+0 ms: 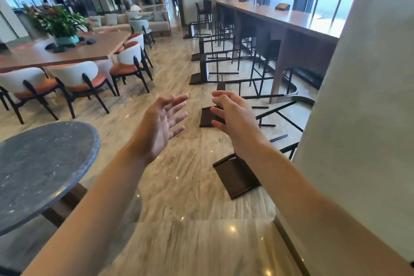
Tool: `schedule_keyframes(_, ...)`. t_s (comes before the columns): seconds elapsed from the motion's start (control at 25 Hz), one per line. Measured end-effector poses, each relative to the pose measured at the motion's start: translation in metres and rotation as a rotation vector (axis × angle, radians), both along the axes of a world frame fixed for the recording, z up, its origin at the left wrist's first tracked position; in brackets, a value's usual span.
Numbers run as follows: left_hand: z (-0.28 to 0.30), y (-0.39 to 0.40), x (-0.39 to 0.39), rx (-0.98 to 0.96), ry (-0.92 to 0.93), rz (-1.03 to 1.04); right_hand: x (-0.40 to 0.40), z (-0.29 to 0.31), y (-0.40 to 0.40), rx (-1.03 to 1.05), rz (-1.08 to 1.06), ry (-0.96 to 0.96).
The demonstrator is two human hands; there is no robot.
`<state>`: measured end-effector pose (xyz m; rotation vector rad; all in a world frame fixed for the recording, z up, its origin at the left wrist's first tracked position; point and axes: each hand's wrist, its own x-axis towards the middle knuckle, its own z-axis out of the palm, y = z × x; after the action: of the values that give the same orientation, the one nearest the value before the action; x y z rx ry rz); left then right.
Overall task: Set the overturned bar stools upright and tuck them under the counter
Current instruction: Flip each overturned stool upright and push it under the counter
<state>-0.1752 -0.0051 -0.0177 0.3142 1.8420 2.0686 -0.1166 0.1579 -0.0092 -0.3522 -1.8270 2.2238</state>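
Head view shows your left hand and right hand raised side by side over the marble floor, fingers spread and loose, holding nothing. Several bar stools lie tipped on their sides along the counter: the nearest stool sits just below your right forearm, the next stool partly behind your right fingers. A round table stands at your left.

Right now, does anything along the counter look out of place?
Yes. Several bar stools lie tipped on the floor beside the counter instead of standing under it: the nearest stool, the next stool past it, and more farther along. Both hands, left and right, are open and hold nothing.
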Motion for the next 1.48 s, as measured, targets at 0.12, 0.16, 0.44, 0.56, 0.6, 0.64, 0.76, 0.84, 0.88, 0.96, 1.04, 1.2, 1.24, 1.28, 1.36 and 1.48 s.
schedule_keyframes(0.12, 0.005, 0.003, -0.06, -0.002, 0.013, -0.055, -0.056, 0.004, -0.004, -0.002, -0.004, 0.019)
schedule_keyframes(0.16, 0.006, 0.006, -0.078, 0.008, 0.011, -0.075, -0.073, 0.005, -0.003, -0.005, -0.013, 0.018)
schedule_keyframes(0.44, 0.001, 0.053, -0.18, -0.002, 0.0, -0.229, -0.172, 0.001, 0.028, 0.009, -0.09, -0.007)
schedule_keyframes(0.56, -0.003, 0.08, -0.223, -0.046, 0.007, -0.279, -0.216, -0.004, 0.043, 0.049, -0.156, -0.011)
schedule_keyframes(0.6, -0.004, 0.087, -0.236, -0.054, 0.015, -0.285, -0.229, -0.006, 0.048, 0.057, -0.186, -0.011)
schedule_keyframes(0.64, -0.006, 0.094, -0.249, -0.058, 0.019, -0.292, -0.243, -0.009, 0.054, 0.059, -0.221, -0.018)
schedule_keyframes(0.76, -0.011, 0.117, -0.298, -0.06, 0.014, -0.338, -0.288, -0.012, 0.08, 0.038, -0.325, -0.046)
schedule_keyframes(0.84, -0.008, 0.137, -0.335, -0.058, 0.027, -0.392, -0.318, -0.01, 0.104, 0.024, -0.358, -0.043)
schedule_keyframes(0.88, -0.004, 0.149, -0.353, -0.06, 0.032, -0.415, -0.333, -0.007, 0.117, 0.017, -0.372, -0.037)
schedule_keyframes(0.96, 0.005, 0.177, -0.39, -0.07, 0.058, -0.467, -0.364, -0.001, 0.141, 0.021, -0.407, -0.017)
schedule_keyframes(1.04, 0.009, 0.199, -0.417, -0.067, 0.079, -0.504, -0.388, 0.003, 0.158, 0.053, -0.432, -0.007)
schedule_keyframes(1.2, -0.003, 0.24, -0.465, -0.04, 0.032, -0.59, -0.431, -0.006, 0.184, 0.051, -0.52, -0.03)
schedule_keyframes(1.24, -0.007, 0.248, -0.474, -0.042, 0.01, -0.608, -0.438, -0.01, 0.188, 0.044, -0.543, -0.044)
schedule_keyframes(1.28, -0.011, 0.255, -0.482, -0.043, -0.005, -0.622, -0.442, -0.014, 0.192, 0.037, -0.566, -0.052)
schedule_keyframes(1.36, -0.019, 0.271, -0.5, -0.042, -0.015, -0.672, -0.456, -0.019, 0.202, 0.03, -0.648, -0.045)
schedule_keyframes(1.48, -0.027, 0.29, -0.535, -0.05, -0.018, -0.776, -0.483, -0.022, 0.21, 0.04, -0.772, -0.034)
